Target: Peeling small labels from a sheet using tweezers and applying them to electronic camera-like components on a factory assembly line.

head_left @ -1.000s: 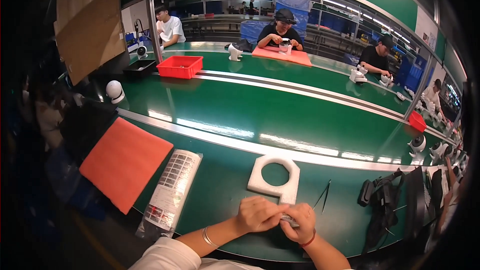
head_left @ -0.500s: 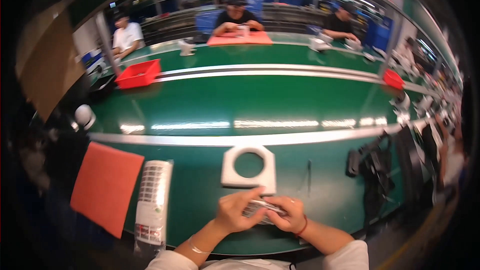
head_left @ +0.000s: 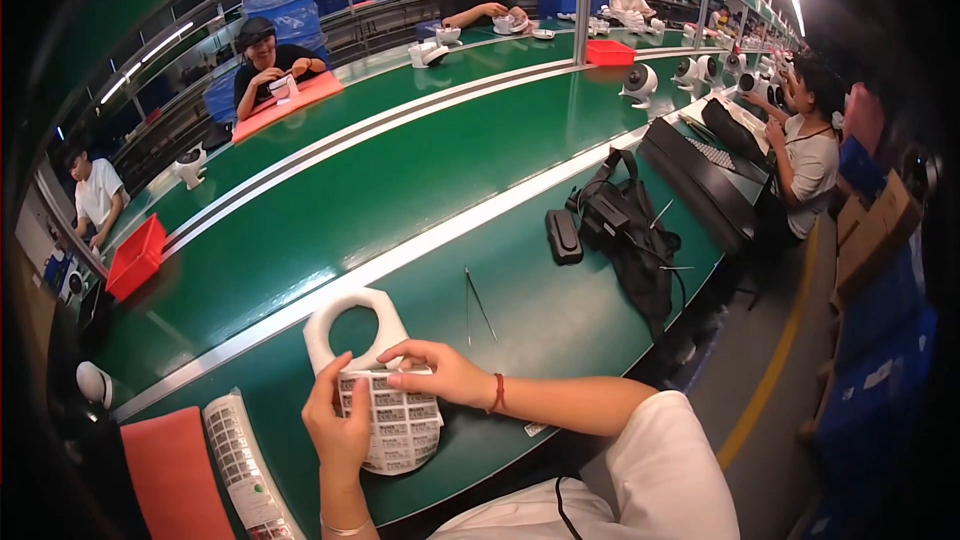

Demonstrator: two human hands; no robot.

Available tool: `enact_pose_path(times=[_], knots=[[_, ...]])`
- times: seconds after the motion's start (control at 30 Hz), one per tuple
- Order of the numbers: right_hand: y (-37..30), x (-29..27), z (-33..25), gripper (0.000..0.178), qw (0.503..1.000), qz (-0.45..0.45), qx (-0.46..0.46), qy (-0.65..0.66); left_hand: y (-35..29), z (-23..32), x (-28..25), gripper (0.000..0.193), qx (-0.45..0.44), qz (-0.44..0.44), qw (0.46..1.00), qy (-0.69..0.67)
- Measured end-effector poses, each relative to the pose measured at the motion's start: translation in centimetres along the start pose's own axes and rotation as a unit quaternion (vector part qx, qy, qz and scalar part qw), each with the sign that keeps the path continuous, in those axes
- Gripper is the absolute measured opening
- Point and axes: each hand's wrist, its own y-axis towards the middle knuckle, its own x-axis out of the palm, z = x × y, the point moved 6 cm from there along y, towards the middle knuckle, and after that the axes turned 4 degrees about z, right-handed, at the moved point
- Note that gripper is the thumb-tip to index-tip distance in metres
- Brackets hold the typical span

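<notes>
A white sheet of small printed labels (head_left: 402,432), its lower end rounded, is held up between my two hands. My left hand (head_left: 335,420) grips its left side, thumb in front and fingers toward the top edge. At the upper right edge, my right hand (head_left: 448,372) pinches the sheet between thumb and fingers. Just beyond my hands, a white foam piece with a round hole (head_left: 318,337) lies on the green bench, its near part hidden by the sheet and fingers. A pair of tweezers (head_left: 480,306) rests to the right of the foam.
Left of me lie an orange mat (head_left: 175,475) and a plastic-wrapped stack of labels (head_left: 240,460). Black straps with a pouch (head_left: 620,225) and a black case (head_left: 695,185) occupy the right. Beyond, a green conveyor (head_left: 400,190) carries white devices; several people work around it.
The view has swung to the right, so the bench appears slanted. The label sheet, seen nearly edge-on before, now faces me, and my hands have spread apart along it.
</notes>
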Motion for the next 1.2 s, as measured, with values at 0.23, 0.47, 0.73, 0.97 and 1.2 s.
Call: enact_pose_path(times=[0.23,0.47,0.73,0.97,1.2], knots=[[-0.4,0.9,-0.5,0.048,0.992,-0.010,0.042,0.122,1.3,-2.8,-1.3,0.030,-0.103,0.037,0.969,-0.221],[-2.0,2.0,0.4,0.048,0.994,-0.049,0.092,0.045,0.2,-3.2,-1.8,0.040,-0.094,0.038,0.956,-0.276],[0.2,-1.0,1.3,0.039,0.989,0.072,0.122,-0.037,1.1,-3.9,-6.3,0.038,-0.040,0.137,0.984,-0.107],[0.3,-0.5,0.3,0.038,0.996,0.075,0.050,0.010,0.4,-4.9,-4.6,0.042,-0.067,0.057,0.996,-0.004],[-0.5,0.3,-0.7,0.044,1.000,0.015,0.011,0.008,-0.6,-4.6,-2.4,0.033,-0.115,-0.021,0.946,-0.303]])
